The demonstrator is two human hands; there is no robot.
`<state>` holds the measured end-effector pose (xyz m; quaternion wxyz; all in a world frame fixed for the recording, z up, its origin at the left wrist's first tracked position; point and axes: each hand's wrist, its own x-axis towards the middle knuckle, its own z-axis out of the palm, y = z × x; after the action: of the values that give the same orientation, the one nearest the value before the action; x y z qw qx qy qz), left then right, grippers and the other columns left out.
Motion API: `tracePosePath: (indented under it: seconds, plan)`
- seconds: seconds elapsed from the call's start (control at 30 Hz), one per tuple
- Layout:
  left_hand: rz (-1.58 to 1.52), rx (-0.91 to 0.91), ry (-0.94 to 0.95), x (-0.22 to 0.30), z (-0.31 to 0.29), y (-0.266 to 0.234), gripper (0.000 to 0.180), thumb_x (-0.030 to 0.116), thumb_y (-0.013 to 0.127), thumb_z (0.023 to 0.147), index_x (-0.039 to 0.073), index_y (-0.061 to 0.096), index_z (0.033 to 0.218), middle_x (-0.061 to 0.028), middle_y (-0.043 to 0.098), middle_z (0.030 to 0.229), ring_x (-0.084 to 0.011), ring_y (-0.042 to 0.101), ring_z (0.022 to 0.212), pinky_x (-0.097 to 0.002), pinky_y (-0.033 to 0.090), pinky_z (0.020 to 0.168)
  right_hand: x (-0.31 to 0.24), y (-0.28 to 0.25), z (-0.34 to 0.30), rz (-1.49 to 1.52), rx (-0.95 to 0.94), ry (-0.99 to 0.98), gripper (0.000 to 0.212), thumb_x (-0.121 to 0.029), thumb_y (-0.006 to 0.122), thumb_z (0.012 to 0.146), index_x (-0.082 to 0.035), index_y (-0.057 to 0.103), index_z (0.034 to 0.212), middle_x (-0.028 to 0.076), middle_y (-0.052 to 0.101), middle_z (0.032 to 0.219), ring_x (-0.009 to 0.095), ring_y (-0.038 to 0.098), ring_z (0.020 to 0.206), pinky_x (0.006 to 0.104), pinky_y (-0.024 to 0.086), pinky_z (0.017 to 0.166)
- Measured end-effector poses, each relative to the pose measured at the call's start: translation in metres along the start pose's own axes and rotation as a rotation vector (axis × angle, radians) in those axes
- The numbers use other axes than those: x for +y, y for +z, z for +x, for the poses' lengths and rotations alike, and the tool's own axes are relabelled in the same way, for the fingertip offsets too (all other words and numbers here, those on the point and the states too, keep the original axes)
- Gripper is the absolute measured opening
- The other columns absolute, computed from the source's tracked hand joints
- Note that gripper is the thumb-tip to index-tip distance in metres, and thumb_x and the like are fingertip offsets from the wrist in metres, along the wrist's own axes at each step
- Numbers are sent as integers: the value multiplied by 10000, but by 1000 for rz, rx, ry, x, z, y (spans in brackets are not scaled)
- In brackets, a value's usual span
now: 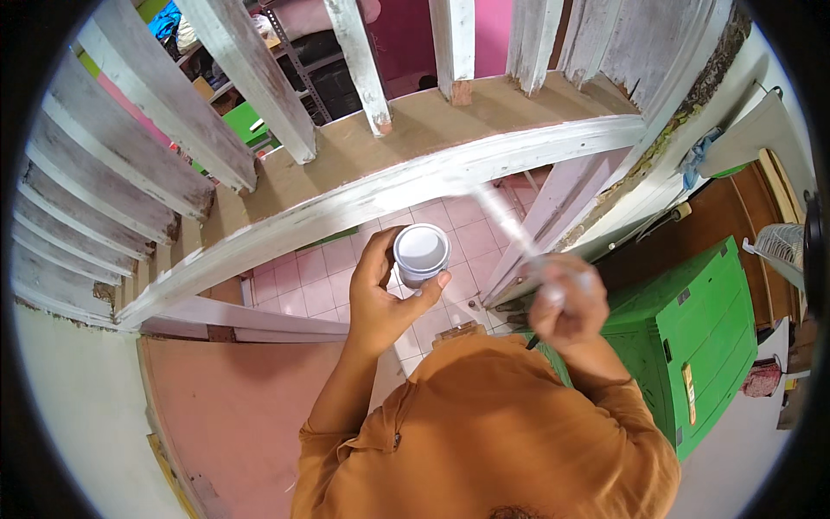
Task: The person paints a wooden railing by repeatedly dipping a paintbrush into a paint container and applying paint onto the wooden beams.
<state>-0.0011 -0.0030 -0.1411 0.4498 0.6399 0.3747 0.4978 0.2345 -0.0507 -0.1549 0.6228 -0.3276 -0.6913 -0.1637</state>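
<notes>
My left hand [380, 316] is wrapped round a small open tub of white paint [422, 248], its mouth turned up towards me. To the right, my right hand [569, 303] grips a paintbrush [508, 221], smeared by motion. The brush points up and left, its far end at the lower edge of a white-painted wooden crossbeam [380, 197]. Blur hides whether the bristles touch the wood. Along the beam's top runs a bare brown ledge [346, 143].
Upright whitewashed slats [251, 73] rise from the ledge. A green cabinet [692, 337] stands close to my right arm, with a fan [782, 248] beyond it. An orange-pink panel [233, 406] lies at lower left. Pale pink tiles [324, 268] cover the floor below.
</notes>
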Motion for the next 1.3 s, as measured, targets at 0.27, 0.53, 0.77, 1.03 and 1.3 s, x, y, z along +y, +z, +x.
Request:
tracePosePath:
  seconds: [0.27,0.53,0.77,1.03,1.3]
  plan:
    - [2,-33,10,-5,0,2,598,38,863,789,-55,549,1290,-105,632,1170,-183,636,1111,-329,505,987,-3,-42,-11,-184,108,184,289,-199,525,1083,15,525,1278,155,630,853,198,565,635,327,476,538]
    - [-44,-110,-100,-17,-5,-2,592,22,851,790,-40,544,1293,-91,630,1159,-178,626,1106,-330,485,998,-35,14,26,226,-176,-51,202,-82,615,944,26,670,1105,144,662,883,276,683,711,374,584,591]
    - [-13,-96,-30,-20,2,8,585,29,851,800,-30,547,1297,-85,622,1175,-181,618,1119,-332,482,1004,1,-18,-1,-40,161,239,190,8,629,948,60,651,1129,146,672,834,218,644,672,309,511,567]
    - [-12,-137,-17,-19,2,13,583,20,848,802,-27,544,1297,-83,626,1170,-172,620,1113,-325,487,993,1,-39,-8,-305,173,100,237,13,597,928,95,608,1150,201,666,911,289,572,693,378,474,605]
    - [-50,-142,-90,-22,-3,11,610,8,851,792,-32,539,1314,-93,641,1171,-174,629,1108,-329,496,982,-28,-3,18,150,-133,-39,308,-119,678,932,39,652,1195,144,687,908,274,647,640,372,569,561]
